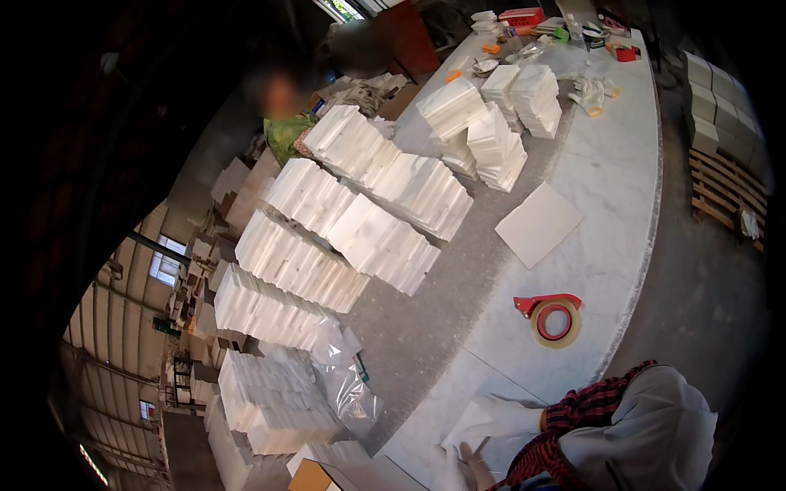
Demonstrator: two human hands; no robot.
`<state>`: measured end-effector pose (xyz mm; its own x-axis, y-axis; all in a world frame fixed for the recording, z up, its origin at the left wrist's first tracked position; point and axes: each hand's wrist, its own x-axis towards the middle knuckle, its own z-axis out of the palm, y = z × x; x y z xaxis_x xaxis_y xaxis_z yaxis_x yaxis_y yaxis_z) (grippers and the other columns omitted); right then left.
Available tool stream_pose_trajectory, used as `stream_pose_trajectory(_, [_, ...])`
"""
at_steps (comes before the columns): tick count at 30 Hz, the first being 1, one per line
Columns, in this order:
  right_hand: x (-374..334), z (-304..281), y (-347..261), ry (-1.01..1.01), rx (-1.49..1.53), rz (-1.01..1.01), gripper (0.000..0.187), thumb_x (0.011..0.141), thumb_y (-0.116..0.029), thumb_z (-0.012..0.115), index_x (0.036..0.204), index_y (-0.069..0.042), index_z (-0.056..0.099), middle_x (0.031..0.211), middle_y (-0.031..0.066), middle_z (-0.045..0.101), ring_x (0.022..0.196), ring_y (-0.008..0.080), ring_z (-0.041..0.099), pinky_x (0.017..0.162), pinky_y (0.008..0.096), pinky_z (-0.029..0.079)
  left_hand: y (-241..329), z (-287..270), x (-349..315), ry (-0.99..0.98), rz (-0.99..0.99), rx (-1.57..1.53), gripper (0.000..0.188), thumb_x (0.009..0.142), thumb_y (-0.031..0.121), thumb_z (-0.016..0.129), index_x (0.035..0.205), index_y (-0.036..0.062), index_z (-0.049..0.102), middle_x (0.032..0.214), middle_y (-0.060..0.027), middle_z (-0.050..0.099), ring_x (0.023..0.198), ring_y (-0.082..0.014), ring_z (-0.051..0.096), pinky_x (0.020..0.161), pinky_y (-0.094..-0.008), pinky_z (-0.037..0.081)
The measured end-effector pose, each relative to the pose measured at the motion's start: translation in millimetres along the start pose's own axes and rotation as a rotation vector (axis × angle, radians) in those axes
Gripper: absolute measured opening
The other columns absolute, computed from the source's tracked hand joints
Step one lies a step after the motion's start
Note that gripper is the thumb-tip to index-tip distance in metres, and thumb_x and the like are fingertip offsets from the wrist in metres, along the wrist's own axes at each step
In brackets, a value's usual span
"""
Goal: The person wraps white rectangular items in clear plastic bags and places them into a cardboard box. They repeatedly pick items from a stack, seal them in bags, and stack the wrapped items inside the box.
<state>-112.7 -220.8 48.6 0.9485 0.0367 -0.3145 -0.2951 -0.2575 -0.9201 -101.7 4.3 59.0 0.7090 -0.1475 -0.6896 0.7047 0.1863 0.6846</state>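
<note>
At the bottom of the head view, my right hand (516,416) reaches in from a red-and-black checked sleeve and wears a white glove. It is closed on a small white flat piece (468,425), tilted above the pale stone tabletop (442,385). Nearer the lower edge, my left hand (476,468) grips the same piece at its lower corner; part of this hand is cut off by the frame. Whether the piece is stone or foam I cannot tell. Beyond my hands lies a red tape dispenser (557,321) with a roll of clear tape.
Long rows of white stone tiles (327,204) stand along the table's far side. A clear plastic bag (348,385) lies beside them. A white sheet (540,225) and gloves (594,94) rest farther up. An open carton (315,475) is at the bottom; a person (286,135) stands behind the stacks.
</note>
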Motion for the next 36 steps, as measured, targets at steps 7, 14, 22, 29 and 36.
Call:
stream_pose_trajectory(7, [3.3, -17.8, -25.9, 0.036, -0.440, -0.511, 0.086, 0.088, -0.053, 0.071, 0.148, 0.004, 0.049, 0.152, 0.0265, 0.047, 0.137, 0.0409, 0.049, 0.113, 0.0470, 0.039, 28.6, 0.0, 0.4, 0.078, 0.754, 1.278, 0.079, 0.092, 0.036, 0.076, 0.151, 0.0023, 0.035, 0.147, -0.0263, 0.042, 0.133, -0.0400, 0.047, 0.111, -0.0474, 0.042])
stream_pose_trajectory(14, [30.3, -0.9, 21.9, 0.081, -0.769, -0.874, 0.088, 0.084, -0.054, 0.072, 0.146, 0.005, 0.051, 0.154, 0.0240, 0.046, 0.142, 0.0405, 0.042, 0.115, 0.0495, 0.036, 10.9, -3.4, 20.6, -0.136, 1.126, 1.618, 0.080, 0.087, 0.034, 0.081, 0.144, -0.0104, 0.046, 0.138, -0.0349, 0.052, 0.123, -0.0520, 0.053, 0.106, -0.0522, 0.046])
stream_pose_trajectory(22, [-52.0, -18.4, 50.3, 0.129, -0.292, -0.502, 0.066, 0.087, -0.042, 0.081, 0.139, -0.007, 0.061, 0.138, 0.0214, 0.062, 0.124, 0.0386, 0.062, 0.104, 0.0446, 0.051, 12.4, 2.9, 22.6, -0.125, 0.984, 1.525, 0.089, 0.080, 0.035, 0.088, 0.148, -0.0033, 0.044, 0.133, -0.0305, 0.055, 0.120, -0.0484, 0.055, 0.102, -0.0506, 0.047])
stream_pose_trajectory(29, [-169.3, -50.2, 88.1, -0.115, -0.343, 0.369, 0.051, 0.095, -0.057, 0.067, 0.119, -0.013, 0.077, 0.113, 0.0164, 0.075, 0.106, 0.0364, 0.070, 0.093, 0.0447, 0.055, 9.0, 4.8, 29.0, -0.048, 1.118, 1.624, 0.089, 0.085, 0.040, 0.085, 0.152, -0.0015, 0.044, 0.140, -0.0279, 0.054, 0.127, -0.0476, 0.051, 0.108, -0.0544, 0.043])
stream_pose_trajectory(36, [-121.9, 3.8, 112.2, -0.333, -0.012, 0.385, 0.071, 0.088, -0.058, 0.075, 0.135, -0.005, 0.069, 0.135, 0.0202, 0.069, 0.127, 0.0323, 0.064, 0.108, 0.0407, 0.048, 2.9, -9.7, 36.9, -0.055, 1.085, 1.572, 0.090, 0.084, 0.041, 0.085, 0.153, -0.0004, 0.044, 0.141, -0.0267, 0.052, 0.128, -0.0472, 0.051, 0.108, -0.0545, 0.043])
